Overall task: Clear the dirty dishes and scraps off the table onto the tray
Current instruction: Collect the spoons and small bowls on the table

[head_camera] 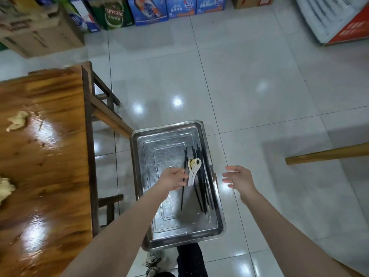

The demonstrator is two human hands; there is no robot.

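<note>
Steel tray (137, 156) holds black chopsticks (204, 188) and two white spoons (192, 170). Left hand (173, 179) at the spoon handles, grip indeterminate; right hand (237, 176) fingers apart.

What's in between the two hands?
In the head view, two white spoons and a bunch of black chopsticks lie on the tray, between the left hand and the right hand.

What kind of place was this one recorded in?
Probably a small eatery: stacked beer cartons, a wooden table with food scraps, and a steel tray of used chopsticks and spoons.
</note>
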